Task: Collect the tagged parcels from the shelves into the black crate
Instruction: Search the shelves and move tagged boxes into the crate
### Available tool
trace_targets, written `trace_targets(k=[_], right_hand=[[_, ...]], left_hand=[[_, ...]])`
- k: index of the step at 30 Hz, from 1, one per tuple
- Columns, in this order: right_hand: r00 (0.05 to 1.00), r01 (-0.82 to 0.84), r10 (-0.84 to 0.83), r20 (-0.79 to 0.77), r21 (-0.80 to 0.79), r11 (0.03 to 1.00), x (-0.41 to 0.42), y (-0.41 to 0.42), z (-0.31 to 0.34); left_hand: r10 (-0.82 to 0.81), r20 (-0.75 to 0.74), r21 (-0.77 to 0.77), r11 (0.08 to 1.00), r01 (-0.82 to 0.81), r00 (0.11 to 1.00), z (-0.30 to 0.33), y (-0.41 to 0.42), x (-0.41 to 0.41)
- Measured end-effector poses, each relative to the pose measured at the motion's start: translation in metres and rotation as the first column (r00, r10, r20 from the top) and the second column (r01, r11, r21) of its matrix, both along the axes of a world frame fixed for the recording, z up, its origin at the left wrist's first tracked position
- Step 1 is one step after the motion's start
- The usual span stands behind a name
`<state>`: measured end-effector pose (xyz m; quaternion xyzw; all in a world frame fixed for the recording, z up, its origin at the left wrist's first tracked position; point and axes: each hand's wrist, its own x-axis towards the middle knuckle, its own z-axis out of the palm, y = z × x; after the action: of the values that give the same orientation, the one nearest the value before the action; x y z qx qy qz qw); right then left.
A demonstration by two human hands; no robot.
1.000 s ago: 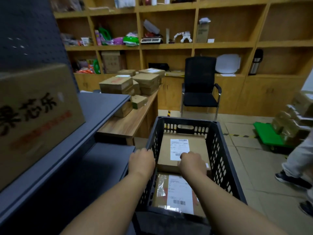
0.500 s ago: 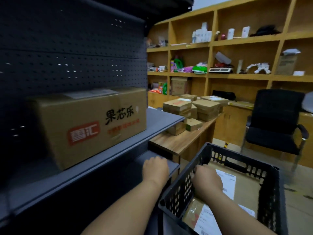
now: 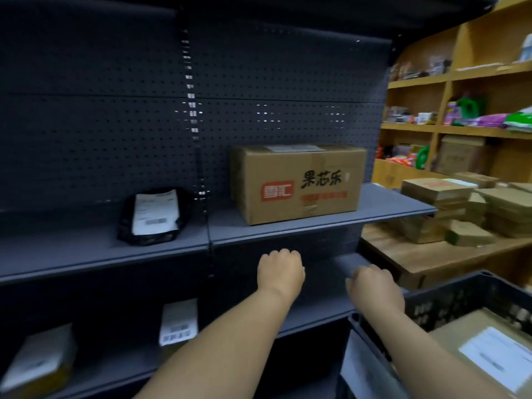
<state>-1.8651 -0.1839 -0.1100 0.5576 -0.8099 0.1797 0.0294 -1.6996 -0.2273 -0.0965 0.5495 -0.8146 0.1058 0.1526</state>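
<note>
The black crate [image 3: 460,295] is at the lower right, and a brown parcel [image 3: 454,335] with a white label lies inside it. On the dark shelf [image 3: 86,254] lie a black bagged parcel [image 3: 152,217] with a white label and a large brown carton [image 3: 299,182]. The shelf below carries a labelled parcel [image 3: 178,323] and a pale one [image 3: 37,361]. My left hand [image 3: 280,272] hovers before the shelf edge under the carton, fingers curled, holding nothing. My right hand [image 3: 374,289] is curled over the crate's near left corner, with nothing seen in it.
A wooden table [image 3: 403,254] to the right bears stacked cartons [image 3: 460,208]. Wooden wall shelves [image 3: 460,128] with mixed goods stand behind it. A perforated dark back panel [image 3: 115,110] closes the shelf unit.
The view has swung left from the crate to the dark shelves. Both hands have lifted away from the crate and its parcels and now sit in front of the shelf.
</note>
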Motion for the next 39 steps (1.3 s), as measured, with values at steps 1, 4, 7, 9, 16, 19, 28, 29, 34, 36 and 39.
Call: trace_targets(k=[1, 4, 7, 9, 16, 19, 28, 29, 34, 36, 39], right_hand=[[0.999, -0.031, 0.031, 0.008, 0.001, 1.0, 0.011, -0.002, 0.002], [0.994, -0.11, 0.11, 0.015, -0.037, 0.993, 0.045, -0.008, 0.01], [0.982, -0.188, 0.189, 0.022, -0.05, 0.981, 0.085, -0.015, 0.022], [0.97, -0.238, 0.239, 0.036, -0.043, 0.97, 0.113, -0.02, 0.032], [0.907, -0.401, 0.41, 0.097, -0.1, 0.911, 0.225, -0.033, 0.053], [0.891, -0.435, 0.448, 0.071, -0.141, 0.889, 0.272, -0.034, 0.056], [0.866, -0.461, 0.49, 0.101, -0.219, 0.86, 0.366, -0.056, 0.063], [0.871, -0.452, 0.482, 0.101, -0.222, 0.864, 0.371, -0.06, 0.063], [0.884, -0.403, 0.443, 0.148, -0.238, 0.884, 0.389, -0.078, 0.065], [0.891, -0.38, 0.423, 0.164, -0.239, 0.894, 0.389, -0.084, 0.066], [0.901, -0.34, 0.39, 0.189, -0.25, 0.907, 0.384, -0.093, 0.067]], left_hand=[[0.03, 0.003, -0.003, 1.0, -0.03, 1.0, 0.001, 0.004, 0.013], [0.119, 0.006, -0.016, 0.993, -0.119, 0.993, 0.009, 0.014, 0.053], [0.21, 0.007, -0.032, 0.977, -0.209, 0.978, 0.02, 0.023, 0.094], [0.268, -0.001, -0.044, 0.962, -0.268, 0.963, 0.026, 0.029, 0.124], [0.458, -0.014, -0.073, 0.886, -0.457, 0.889, 0.044, 0.048, 0.238], [0.514, -0.016, -0.089, 0.854, -0.513, 0.858, 0.05, 0.053, 0.283], [0.561, -0.009, -0.136, 0.819, -0.557, 0.828, 0.064, 0.038, 0.374], [0.557, -0.009, -0.138, 0.822, -0.552, 0.831, 0.065, 0.033, 0.38], [0.516, -0.018, -0.131, 0.848, -0.513, 0.857, 0.064, 0.006, 0.396], [0.497, -0.055, -0.099, 0.86, -0.5, 0.866, 0.063, -0.007, 0.396], [0.458, -0.132, -0.04, 0.883, -0.467, 0.879, 0.062, -0.026, 0.391]])
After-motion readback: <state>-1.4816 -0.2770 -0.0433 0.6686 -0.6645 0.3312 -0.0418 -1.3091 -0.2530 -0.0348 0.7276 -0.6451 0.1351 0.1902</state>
